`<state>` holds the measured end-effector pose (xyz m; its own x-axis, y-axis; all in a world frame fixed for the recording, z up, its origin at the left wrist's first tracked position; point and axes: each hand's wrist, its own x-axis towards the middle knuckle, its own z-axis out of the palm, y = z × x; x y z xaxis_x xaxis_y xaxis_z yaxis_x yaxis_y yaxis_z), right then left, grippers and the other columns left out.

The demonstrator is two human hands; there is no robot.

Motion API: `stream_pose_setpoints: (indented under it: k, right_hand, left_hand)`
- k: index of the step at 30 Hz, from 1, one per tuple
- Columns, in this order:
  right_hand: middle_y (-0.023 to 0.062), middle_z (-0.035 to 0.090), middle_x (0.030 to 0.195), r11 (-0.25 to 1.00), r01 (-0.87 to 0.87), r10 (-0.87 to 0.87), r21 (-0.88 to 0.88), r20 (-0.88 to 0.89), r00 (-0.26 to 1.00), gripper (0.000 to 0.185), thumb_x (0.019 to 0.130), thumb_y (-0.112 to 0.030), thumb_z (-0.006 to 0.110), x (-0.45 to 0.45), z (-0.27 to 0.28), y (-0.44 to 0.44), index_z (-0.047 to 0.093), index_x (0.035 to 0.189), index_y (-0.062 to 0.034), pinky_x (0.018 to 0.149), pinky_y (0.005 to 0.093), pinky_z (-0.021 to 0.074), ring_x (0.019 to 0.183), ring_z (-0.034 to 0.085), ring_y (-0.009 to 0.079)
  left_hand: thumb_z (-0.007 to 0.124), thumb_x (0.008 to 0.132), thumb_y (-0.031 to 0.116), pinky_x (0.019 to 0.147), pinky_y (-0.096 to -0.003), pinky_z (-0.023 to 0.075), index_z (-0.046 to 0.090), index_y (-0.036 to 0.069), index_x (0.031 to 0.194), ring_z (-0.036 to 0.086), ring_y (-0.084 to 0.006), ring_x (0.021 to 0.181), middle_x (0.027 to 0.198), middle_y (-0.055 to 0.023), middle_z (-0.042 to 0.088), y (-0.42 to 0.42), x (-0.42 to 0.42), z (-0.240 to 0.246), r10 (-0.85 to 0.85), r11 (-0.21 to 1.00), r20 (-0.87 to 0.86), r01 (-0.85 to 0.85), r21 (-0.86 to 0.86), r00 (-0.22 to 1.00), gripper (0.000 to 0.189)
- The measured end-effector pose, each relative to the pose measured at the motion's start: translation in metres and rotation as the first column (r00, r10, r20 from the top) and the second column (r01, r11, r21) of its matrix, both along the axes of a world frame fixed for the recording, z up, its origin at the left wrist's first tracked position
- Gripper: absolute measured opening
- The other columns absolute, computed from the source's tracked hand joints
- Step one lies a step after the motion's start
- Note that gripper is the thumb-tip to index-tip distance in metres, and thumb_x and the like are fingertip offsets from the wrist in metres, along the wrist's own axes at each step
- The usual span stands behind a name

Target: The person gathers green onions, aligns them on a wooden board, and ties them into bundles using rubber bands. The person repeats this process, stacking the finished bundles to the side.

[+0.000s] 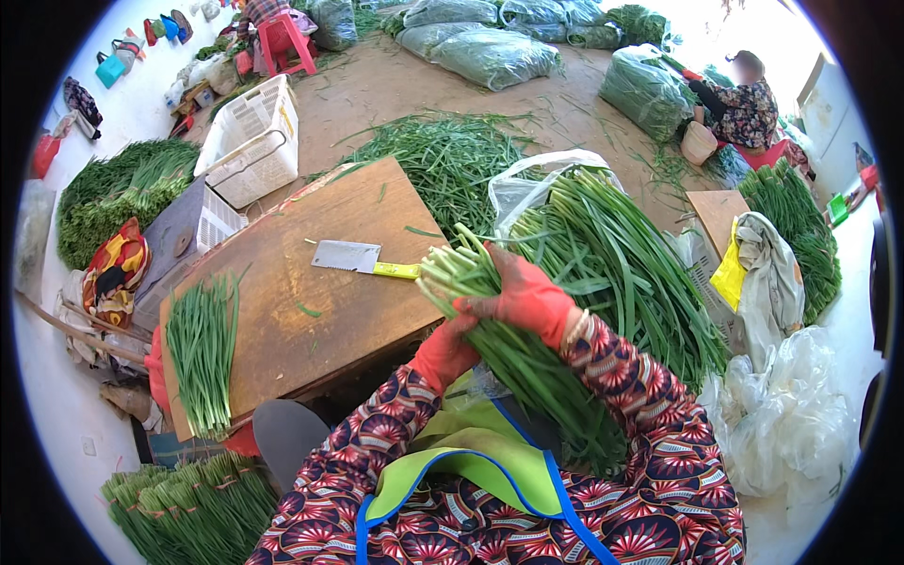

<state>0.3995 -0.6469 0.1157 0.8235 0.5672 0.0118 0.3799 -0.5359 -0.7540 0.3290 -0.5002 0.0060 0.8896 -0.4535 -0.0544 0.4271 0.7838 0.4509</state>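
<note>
A thick bunch of garlic chives (459, 282) slants across my lap, pale cut ends up and leaves hanging down. My right hand (526, 296), in a red rubber glove, wraps around it just below the ends. Lower on its left side, my gloved left hand (446, 349) also grips the bunch. A cleaver (349, 256) with a yellow handle lies flat on the wooden board (339, 205), its handle end close to the bunch. At the board's left end lies a smaller bundle of chives (203, 349). More loose chives (628, 254) lean in an open plastic bag (519, 187) to my right.
Trimmed leaves (431, 155) pile up behind the board. A white plastic crate (254, 152) stands at the back left. Tied bundles (198, 505) sit at lower left. Clear plastic bags (784, 417) lie at right. A person (745, 106) sits at the far right beside a stuffed bag (646, 92).
</note>
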Motion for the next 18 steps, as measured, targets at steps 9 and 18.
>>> stream_pose_setpoints:
  k: [9, 18]
  right_hand:
    - [0.0329, 0.049, 0.125, 0.936, 0.179, -0.088, -0.302, 0.292, 0.952, 0.083, 0.076, -0.063, 0.066, -0.015, -0.015, 0.003, 0.055, 0.123, 0.0045, 0.101, 0.0463, 0.0391, 0.117, 0.049, 0.0445]
    - [0.0288, 0.046, 0.133, 0.948, 0.316, -0.317, -0.027, -0.028, 0.948, 0.119, 0.061, -0.064, 0.078, 0.023, -0.050, -0.005, 0.028, 0.140, 0.0089, 0.101, 0.0405, 0.0405, 0.122, 0.049, 0.0374]
  left_hand:
    - [0.072, 0.083, 0.024, 0.110, -0.0447, 0.0338, 0.045, 0.007, 0.134, 0.050, -0.0270, 0.123, 0.133, -0.0106, 0.053, 0.003, -0.009, -0.010, 0.024, 0.998, -0.130, -0.031, -0.050, 0.991, 0.061]
    - [0.070, 0.084, 0.029, 0.108, -0.0446, 0.0364, 0.049, 0.002, 0.130, 0.053, -0.0299, 0.120, 0.129, -0.0145, 0.056, 0.003, 0.026, -0.014, -0.086, 0.996, -0.162, 0.081, -0.032, 0.983, 0.057]
